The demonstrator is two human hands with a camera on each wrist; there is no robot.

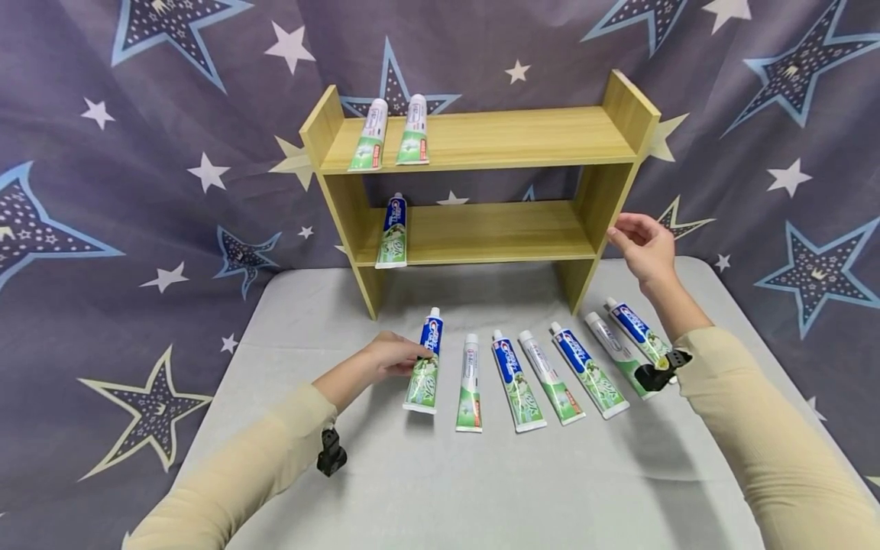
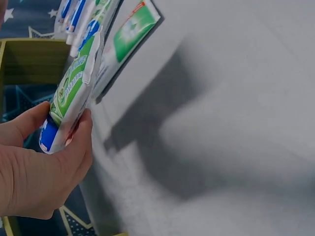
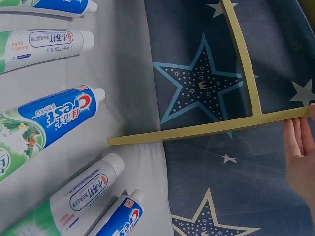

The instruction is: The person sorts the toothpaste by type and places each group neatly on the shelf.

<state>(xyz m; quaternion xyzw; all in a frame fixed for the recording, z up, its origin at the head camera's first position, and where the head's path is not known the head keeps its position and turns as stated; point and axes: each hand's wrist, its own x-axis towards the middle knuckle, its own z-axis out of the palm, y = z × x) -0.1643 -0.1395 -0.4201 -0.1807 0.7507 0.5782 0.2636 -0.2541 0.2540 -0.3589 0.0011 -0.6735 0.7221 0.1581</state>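
Observation:
My left hand (image 1: 393, 354) pinches a blue and green Crest toothpaste tube (image 1: 423, 384), its cap pointing toward the shelf. In the left wrist view, thumb and fingers press on either side of this toothpaste tube (image 2: 74, 93), above the cloth. My right hand (image 1: 645, 246) is at the outer right side of a two-tier wooden shelf (image 1: 481, 141). Fairly straight fingers (image 3: 294, 135) rest against the edge of the side panel (image 3: 197, 131) in the right wrist view; part of this hand is cut off there.
On the grey cloth (image 1: 481, 489), several toothpaste tubes lie in a row, among them a white and green one (image 1: 470, 386). Two white and green tubes (image 1: 413, 134) are on the top tier, and one blue tube (image 1: 393, 233) sits below. A star-patterned curtain (image 1: 172, 305) hangs behind.

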